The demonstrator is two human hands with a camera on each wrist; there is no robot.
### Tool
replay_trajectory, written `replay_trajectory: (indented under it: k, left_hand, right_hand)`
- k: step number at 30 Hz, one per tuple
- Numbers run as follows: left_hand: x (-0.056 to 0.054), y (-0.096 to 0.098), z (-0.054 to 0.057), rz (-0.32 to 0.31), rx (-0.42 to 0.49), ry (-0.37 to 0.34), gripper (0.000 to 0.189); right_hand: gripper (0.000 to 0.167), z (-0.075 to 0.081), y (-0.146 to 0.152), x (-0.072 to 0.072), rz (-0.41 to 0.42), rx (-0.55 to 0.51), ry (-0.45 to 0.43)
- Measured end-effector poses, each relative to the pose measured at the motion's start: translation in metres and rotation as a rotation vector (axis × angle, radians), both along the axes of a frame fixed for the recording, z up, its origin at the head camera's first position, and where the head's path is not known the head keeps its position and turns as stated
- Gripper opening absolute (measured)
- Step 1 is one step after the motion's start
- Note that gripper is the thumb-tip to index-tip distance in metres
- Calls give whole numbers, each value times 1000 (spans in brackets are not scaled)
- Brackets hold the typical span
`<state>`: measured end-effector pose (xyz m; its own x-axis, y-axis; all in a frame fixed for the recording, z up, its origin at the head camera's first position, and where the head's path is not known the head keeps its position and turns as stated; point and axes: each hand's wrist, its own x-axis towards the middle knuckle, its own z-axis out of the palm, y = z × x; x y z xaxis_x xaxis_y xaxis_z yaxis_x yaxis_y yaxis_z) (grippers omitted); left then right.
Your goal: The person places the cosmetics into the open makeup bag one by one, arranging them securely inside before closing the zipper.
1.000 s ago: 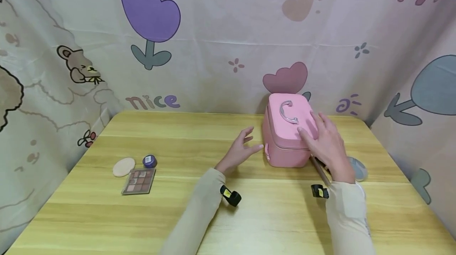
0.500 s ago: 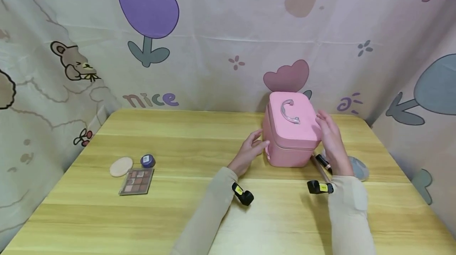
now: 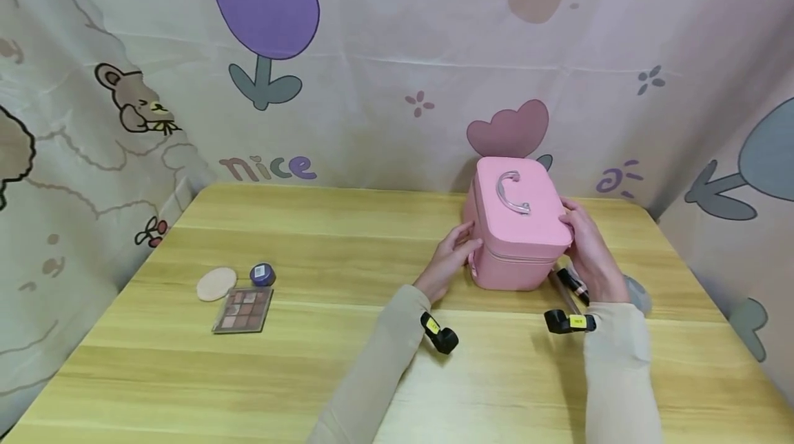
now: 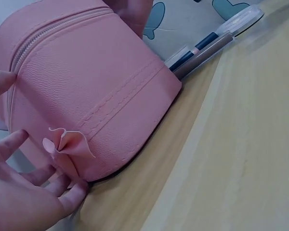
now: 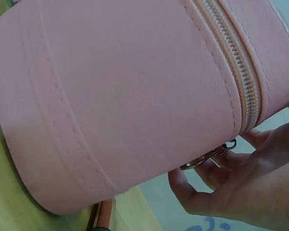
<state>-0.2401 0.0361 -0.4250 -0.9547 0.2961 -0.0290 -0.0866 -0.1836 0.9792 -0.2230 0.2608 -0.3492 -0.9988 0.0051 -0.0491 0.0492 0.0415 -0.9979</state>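
A pink zippered cosmetic case [image 3: 511, 270] stands at the right rear of the table, lid down, with a silver handle [image 3: 510, 201] on top. From the left, my left hand [image 3: 448, 261] touches its side with loosely spread fingers. The left wrist view shows the fingertips beside a small pink tab [image 4: 72, 144] low on that side. My right hand [image 3: 593, 254] is at the right side, fingers by the lid edge and bent lightly against the wall. In the right wrist view a metal zipper pull [image 5: 202, 161] hangs among those fingers; a pinch on it is not visible.
At the left of the table lie a round cream pad [image 3: 216, 284], a small blue jar [image 3: 262, 274] and an eyeshadow palette [image 3: 243, 310]. Right of the case are a brown stick [image 3: 563, 292], a dark tube [image 3: 572, 284] and a grey-blue oval item [image 3: 639, 295], partly behind the right wrist.
The left hand has moved right until its fingers meet the case. The right hand has come off the lid top and down to the right side. The case has stayed in place.
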Motion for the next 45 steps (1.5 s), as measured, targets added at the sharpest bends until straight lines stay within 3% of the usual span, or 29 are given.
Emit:
replay_trajectory:
  k: [8,14,19,24,32,38,45]
  left_hand:
    - [1,5,0,-3,-25,-2,56]
    - [0,2,7,15,-39,7,55]
    - [1,-4,10,4,-53,21,53]
    - [4,-6,15,-13,-102,46,67]
    - [7,-14,21,-24,-59,-39,69]
    - [12,-25,26,-52,-32,-34,68]
    - [17,-40,28,-28,-51,-66,65]
  right_hand:
    - [66,3,5,-2,51,48,-104]
    - [68,7,3,-6,119,99,-147]
    - [66,9,-3,-5,118,88,-153]
    - [64,8,-9,-2,109,80,-144]
    - [61,6,-16,4,113,35,-130]
    - [61,6,-22,9,125,57,-123]
    - [59,2,-36,11,148,63,-117]
